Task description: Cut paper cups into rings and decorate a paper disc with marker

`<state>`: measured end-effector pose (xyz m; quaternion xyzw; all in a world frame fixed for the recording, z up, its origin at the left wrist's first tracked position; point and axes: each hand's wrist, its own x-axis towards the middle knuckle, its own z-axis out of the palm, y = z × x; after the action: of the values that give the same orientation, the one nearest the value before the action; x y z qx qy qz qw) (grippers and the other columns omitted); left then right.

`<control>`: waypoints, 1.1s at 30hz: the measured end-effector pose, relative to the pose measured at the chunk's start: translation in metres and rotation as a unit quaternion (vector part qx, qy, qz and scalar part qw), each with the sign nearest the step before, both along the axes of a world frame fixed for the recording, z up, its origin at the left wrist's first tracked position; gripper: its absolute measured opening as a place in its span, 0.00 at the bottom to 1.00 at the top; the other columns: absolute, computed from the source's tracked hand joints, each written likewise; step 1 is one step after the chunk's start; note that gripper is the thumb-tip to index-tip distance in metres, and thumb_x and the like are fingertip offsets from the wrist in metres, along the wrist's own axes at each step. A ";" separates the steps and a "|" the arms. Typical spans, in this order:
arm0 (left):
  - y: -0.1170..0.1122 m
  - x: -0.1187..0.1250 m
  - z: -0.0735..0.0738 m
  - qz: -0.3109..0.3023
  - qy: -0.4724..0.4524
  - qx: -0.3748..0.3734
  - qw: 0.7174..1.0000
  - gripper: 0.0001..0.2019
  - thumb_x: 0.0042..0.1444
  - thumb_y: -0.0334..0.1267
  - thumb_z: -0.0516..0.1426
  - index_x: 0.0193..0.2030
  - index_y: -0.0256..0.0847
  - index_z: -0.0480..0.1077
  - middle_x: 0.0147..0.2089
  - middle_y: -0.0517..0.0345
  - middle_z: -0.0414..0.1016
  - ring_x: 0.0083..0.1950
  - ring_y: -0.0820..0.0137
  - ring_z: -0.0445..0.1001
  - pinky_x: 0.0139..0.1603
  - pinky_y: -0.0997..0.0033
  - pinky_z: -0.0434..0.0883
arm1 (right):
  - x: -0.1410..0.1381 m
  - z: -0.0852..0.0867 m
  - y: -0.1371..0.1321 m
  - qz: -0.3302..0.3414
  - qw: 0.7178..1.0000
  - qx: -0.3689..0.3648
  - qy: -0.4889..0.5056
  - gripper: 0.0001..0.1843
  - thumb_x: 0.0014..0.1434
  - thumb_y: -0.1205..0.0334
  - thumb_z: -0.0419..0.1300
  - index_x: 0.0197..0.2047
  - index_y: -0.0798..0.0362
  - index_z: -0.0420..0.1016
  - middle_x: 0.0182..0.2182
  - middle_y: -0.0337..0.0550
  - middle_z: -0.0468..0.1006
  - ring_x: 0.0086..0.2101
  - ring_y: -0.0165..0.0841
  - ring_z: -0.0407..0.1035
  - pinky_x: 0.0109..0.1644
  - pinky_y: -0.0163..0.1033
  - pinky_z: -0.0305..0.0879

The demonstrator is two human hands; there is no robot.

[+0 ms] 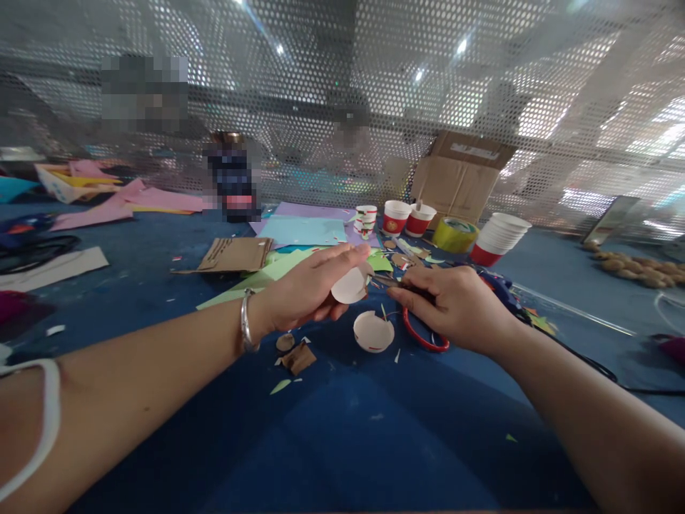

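Observation:
My left hand [321,282], with a silver bangle at the wrist, is closed around a small white round paper-cup piece [350,285]. In my right hand [449,303] are red-handled scissors [428,343]; their blades point left, toward the cup piece, partly hidden by my fingers. A second shallow white cup piece [373,334], with a cut rim and a thin green strip by it, lies on the table between the hands. Below my left hand are a brown cardboard scrap [300,358] and a small brown disc [285,343].
Red-and-white paper cups [397,220], yellow tape [454,234] and a stack of cups [497,239] stand behind. Light-blue paper [305,230] and cardboard [235,255] lie behind my left hand. A cardboard box [454,178] leans on the perforated screen [300,143]. A black cable [583,364] runs right.

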<state>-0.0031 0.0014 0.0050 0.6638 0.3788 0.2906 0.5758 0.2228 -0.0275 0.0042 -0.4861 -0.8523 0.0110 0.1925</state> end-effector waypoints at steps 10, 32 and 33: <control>0.006 0.000 -0.003 -0.010 -0.022 -0.001 1.000 0.14 0.63 0.51 0.56 0.41 0.41 0.66 0.38 0.55 0.76 0.38 0.68 0.74 0.29 0.74 0.68 | 0.003 -0.004 0.004 -0.029 1.000 0.010 -0.005 0.22 0.66 0.46 0.53 0.26 0.52 0.61 0.20 0.36 0.66 0.22 0.28 0.60 0.29 0.37 0.45; 0.024 -0.009 -0.022 -0.031 -0.080 0.213 0.973 0.23 0.56 0.40 0.65 0.57 0.42 0.66 0.60 0.48 0.66 0.55 0.61 0.73 0.51 0.60 0.76 | 0.005 0.001 0.003 0.028 0.990 -0.039 0.134 0.24 0.67 0.46 0.55 0.24 0.51 0.58 0.22 0.33 0.59 0.25 0.27 0.55 0.30 0.37 0.50; 0.023 -0.008 -0.023 -0.037 -0.085 0.207 0.974 0.23 0.56 0.40 0.65 0.57 0.42 0.66 0.60 0.48 0.66 0.54 0.62 0.74 0.50 0.60 0.77 | 0.003 0.001 0.003 0.027 0.990 -0.039 0.133 0.24 0.67 0.46 0.55 0.24 0.51 0.58 0.22 0.33 0.59 0.25 0.27 0.55 0.30 0.37 0.50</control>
<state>-0.0111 0.0248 -0.0180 0.7552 0.2350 0.3965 0.4660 0.2259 -0.0250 0.0050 -0.4639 -0.8312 0.1136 0.2847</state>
